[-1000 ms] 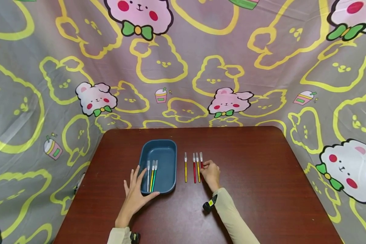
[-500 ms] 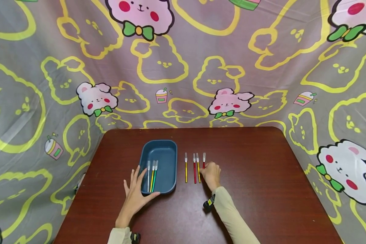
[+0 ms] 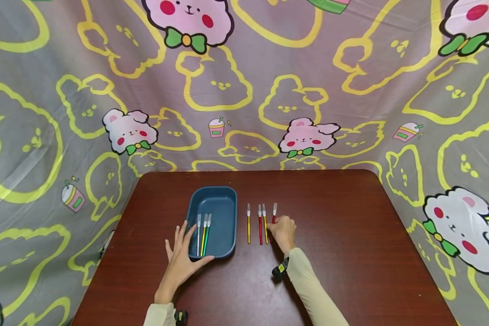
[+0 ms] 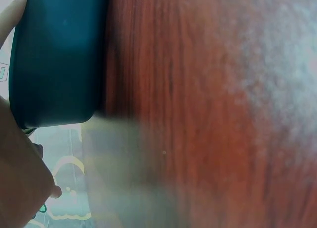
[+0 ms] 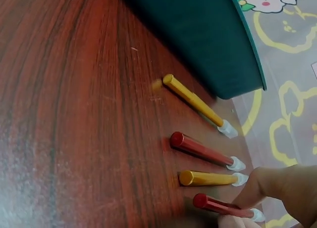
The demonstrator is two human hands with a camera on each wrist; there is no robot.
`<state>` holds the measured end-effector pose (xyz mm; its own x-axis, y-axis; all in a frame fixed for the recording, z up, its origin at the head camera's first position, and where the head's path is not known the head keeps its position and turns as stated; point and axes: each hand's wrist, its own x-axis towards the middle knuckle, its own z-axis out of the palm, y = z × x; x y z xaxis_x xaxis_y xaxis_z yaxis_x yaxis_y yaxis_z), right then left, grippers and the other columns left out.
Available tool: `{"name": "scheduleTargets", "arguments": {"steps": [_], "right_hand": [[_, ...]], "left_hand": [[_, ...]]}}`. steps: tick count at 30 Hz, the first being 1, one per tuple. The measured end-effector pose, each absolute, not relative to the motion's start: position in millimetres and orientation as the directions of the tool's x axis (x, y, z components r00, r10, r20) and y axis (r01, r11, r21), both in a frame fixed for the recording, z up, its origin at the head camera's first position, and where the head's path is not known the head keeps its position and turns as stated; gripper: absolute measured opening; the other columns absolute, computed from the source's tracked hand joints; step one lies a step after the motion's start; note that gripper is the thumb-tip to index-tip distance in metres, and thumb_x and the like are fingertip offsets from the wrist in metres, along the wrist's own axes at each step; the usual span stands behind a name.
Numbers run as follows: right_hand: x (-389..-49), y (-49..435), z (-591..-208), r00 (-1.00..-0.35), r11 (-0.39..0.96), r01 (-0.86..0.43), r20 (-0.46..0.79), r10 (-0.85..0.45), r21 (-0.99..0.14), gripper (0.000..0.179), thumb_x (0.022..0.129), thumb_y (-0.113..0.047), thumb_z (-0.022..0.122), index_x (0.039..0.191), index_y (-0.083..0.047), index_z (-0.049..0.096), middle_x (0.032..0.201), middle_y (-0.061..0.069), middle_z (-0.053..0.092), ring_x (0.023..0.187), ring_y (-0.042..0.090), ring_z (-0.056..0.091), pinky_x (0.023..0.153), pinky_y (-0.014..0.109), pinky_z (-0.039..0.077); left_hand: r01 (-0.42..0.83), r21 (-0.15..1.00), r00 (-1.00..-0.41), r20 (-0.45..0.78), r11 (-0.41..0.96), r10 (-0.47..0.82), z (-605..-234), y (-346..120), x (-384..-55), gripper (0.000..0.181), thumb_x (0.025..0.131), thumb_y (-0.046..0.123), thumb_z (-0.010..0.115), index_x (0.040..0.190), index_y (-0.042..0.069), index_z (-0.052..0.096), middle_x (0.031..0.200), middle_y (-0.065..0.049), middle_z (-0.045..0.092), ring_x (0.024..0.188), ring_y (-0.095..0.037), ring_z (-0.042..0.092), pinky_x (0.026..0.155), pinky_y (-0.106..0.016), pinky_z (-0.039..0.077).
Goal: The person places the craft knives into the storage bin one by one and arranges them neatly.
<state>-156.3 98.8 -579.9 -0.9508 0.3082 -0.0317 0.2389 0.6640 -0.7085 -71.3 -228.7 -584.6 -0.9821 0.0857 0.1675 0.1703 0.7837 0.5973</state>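
On the table lies a dark blue tray holding several capped craft knives, among them a silver one, a yellow one and a green one. My left hand rests against the tray's near left side, fingers spread and thumb along the near edge. To the tray's right, a yellow craft knife, a red one and another yellow one lie in a row. At the row's right end, my right hand pinches a red craft knife between thumb and finger. Its clear cap points away from me.
The dark red wooden table reaches back to a patterned cloth that hangs behind it and on both sides. A wrist camera sits on the right wrist, above the tabletop.
My right hand has shifted slightly right with the red craft knife, widening the gap between it and the neighbouring yellow one. My left hand stays at the tray.
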Motion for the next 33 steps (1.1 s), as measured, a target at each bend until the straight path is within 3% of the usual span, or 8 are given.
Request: {"name": "scheduleTargets", "arguments": {"steps": [4, 11, 19, 29, 33], "right_hand": [[-157, 101, -580, -0.955, 0.67, 0.233, -0.034, 0.296, -0.705, 0.025, 0.075, -0.012, 0.088, 0.061, -0.008, 0.067, 0.065, 0.006, 0.068, 0.076, 0.038, 0.069, 0.077, 0.053, 0.055], [-158, 102, -578, -0.957, 0.656, 0.235, -0.054, 0.284, -0.717, 0.016, 0.076, -0.012, 0.089, 0.074, -0.004, 0.075, 0.082, 0.013, 0.076, 0.086, 0.041, 0.073, 0.082, 0.053, 0.057], [-157, 101, -567, -0.961, 0.643, 0.216, -0.044, 0.272, -0.735, 0.011, 0.077, -0.011, 0.082, 0.079, -0.002, 0.075, 0.077, 0.009, 0.075, 0.081, 0.036, 0.072, 0.079, 0.052, 0.057], [-156, 90, -537, -0.96, 0.606, 0.223, -0.065, 0.272, -0.763, 0.018, 0.08, -0.016, 0.083, 0.091, -0.003, 0.077, 0.08, 0.006, 0.079, 0.075, 0.03, 0.075, 0.084, 0.051, 0.058], [-155, 82, -529, -0.967, 0.594, 0.185, -0.039, 0.25, -0.783, 0.017, 0.079, -0.014, 0.084, 0.09, -0.004, 0.077, 0.082, 0.006, 0.079, 0.082, 0.032, 0.076, 0.083, 0.05, 0.058]], "left_hand": [[0.167, 0.599, -0.983, 0.164, 0.783, 0.085, -584, -229, -71, 0.114, 0.074, 0.057, 0.091, 0.165, 0.016, 0.035, 0.174, -0.019, 0.015, 0.156, -0.057, 0.01, 0.111, -0.086, -0.002], [0.165, 0.599, -0.983, 0.163, 0.784, 0.082, -585, -230, -71, 0.114, 0.074, 0.058, 0.09, 0.165, 0.016, 0.035, 0.175, -0.019, 0.015, 0.156, -0.056, 0.009, 0.111, -0.085, -0.002], [0.157, 0.599, -0.985, 0.155, 0.785, 0.079, -584, -229, -71, 0.114, 0.074, 0.058, 0.09, 0.165, 0.016, 0.034, 0.175, -0.018, 0.014, 0.156, -0.056, 0.009, 0.111, -0.085, -0.002], [0.161, 0.604, -0.984, 0.162, 0.78, 0.078, -584, -228, -71, 0.114, 0.075, 0.058, 0.09, 0.165, 0.016, 0.035, 0.175, -0.018, 0.015, 0.156, -0.056, 0.009, 0.111, -0.085, -0.003], [0.171, 0.607, -0.981, 0.178, 0.776, 0.077, -585, -228, -72, 0.113, 0.075, 0.058, 0.09, 0.164, 0.015, 0.036, 0.174, -0.019, 0.016, 0.156, -0.057, 0.011, 0.111, -0.086, -0.002]]}}
